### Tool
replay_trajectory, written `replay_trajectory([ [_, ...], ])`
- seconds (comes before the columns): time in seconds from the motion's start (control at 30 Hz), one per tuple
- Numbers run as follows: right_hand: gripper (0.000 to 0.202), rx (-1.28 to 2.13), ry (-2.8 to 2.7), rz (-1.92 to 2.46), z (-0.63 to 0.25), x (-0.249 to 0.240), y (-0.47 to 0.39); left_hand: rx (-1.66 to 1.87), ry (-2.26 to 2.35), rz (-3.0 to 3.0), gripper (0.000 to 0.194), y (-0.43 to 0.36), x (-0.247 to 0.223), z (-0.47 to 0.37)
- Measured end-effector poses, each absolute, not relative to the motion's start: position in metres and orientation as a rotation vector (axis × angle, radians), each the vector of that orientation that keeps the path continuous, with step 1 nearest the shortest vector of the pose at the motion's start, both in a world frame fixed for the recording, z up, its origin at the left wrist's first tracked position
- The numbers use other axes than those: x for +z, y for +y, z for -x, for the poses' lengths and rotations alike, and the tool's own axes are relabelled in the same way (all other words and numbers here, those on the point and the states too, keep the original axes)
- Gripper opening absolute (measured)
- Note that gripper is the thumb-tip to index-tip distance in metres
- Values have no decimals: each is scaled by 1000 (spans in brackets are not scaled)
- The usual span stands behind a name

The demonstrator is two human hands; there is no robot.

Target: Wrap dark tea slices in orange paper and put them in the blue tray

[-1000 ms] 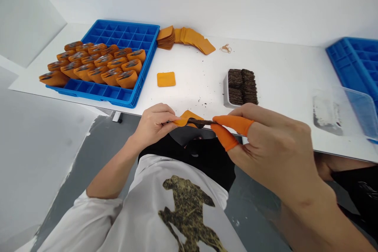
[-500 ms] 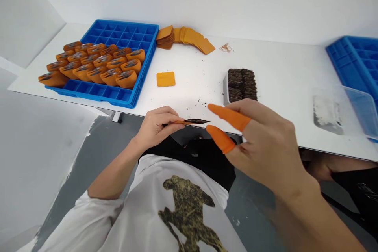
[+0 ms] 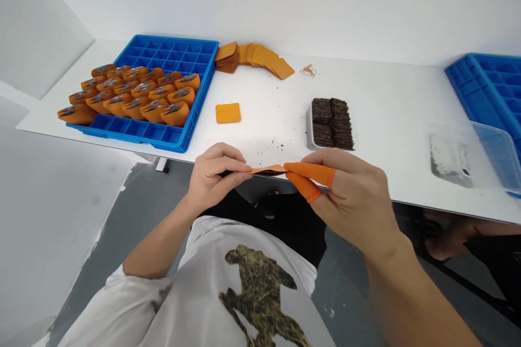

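Note:
A small flat orange pouch (image 3: pixel 266 168), with something dark showing along its near edge, spans the gap between my two hands just off the table's front edge. At its left end my left hand (image 3: pixel 220 173) pinches it between thumb and fingers. My right hand (image 3: pixel 350 190), wearing orange finger cots (image 3: pixel 311 173) on thumb and forefinger, is closed on the right end. Beyond them lies a single flat orange piece (image 3: pixel 228 113). Thin dark brown sheets (image 3: pixel 331 122) stand packed in rows in a white container (image 3: pixel 310 133) behind my right hand.
On the left, a blue divided tray (image 3: pixel 183 138) holds many filled orange pouches (image 3: pixel 142 89). Stacked orange pieces (image 3: pixel 260 57) and rubber bands (image 3: pixel 308 70) lie at the back. A clear plastic box (image 3: pixel 474 154) and another blue tray (image 3: pixel 488 81) stand right; dark crumbs dot the table.
My right hand has moved left, and its spread thumb and forefinger have closed on the pouch's right end. The pouch has tilted, showing more of its orange face.

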State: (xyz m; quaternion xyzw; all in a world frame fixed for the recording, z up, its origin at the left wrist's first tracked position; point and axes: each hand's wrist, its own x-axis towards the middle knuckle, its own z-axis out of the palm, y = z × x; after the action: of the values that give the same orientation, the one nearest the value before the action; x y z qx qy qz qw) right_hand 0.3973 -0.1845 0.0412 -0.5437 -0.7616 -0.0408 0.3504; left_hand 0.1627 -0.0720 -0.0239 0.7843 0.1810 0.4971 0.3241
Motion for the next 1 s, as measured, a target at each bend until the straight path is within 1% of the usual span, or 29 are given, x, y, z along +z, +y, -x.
replay_trajectory([
  [0.2, 14, -232, -1980, 1363, -395, 39, -184, 1277, 463, -2118, 14, -70, -22, -162],
  [0.27, 17, -246, -2006, 1362, -391, 37, -184, 1221, 419, -2180, 15, -67, -19, -160],
  [0.4, 27, -285, -2083, 1359, -377, 32, -180, 1213, 373, -2296, 7, -62, -16, -150],
  [0.47, 29, -330, -2092, 1338, -367, 29, -175, 1211, 416, -2345, 8, -60, -17, -143],
  [0.57, 25, -352, -2083, 1282, -349, 24, -162, 1164, 467, -2416, 15, -58, -19, -129],
  [0.67, 16, -245, -2058, 1213, -334, 25, -147, 1170, 541, -2434, 20, -51, -12, -95],
  [0.77, 20, -197, -2030, 1191, -330, 26, -136, 1239, 859, -2400, 18, -29, 16, -27],
  [0.83, 25, -220, -2022, 1189, -336, 25, -130, 1388, 1196, -2338, 16, -1, 41, 34],
  [0.9, 30, -199, -2003, 1213, -343, 21, -125, 1501, 1626, -2211, 10, 37, 62, 97],
  [0.97, 37, -136, -1965, 1275, -349, 16, -122, 1461, 1984, -2052, 11, 77, 73, 149],
  [1.0, 40, -108, -1937, 1293, -349, 14, -121, 1362, 2118, -1975, 13, 95, 74, 169],
])
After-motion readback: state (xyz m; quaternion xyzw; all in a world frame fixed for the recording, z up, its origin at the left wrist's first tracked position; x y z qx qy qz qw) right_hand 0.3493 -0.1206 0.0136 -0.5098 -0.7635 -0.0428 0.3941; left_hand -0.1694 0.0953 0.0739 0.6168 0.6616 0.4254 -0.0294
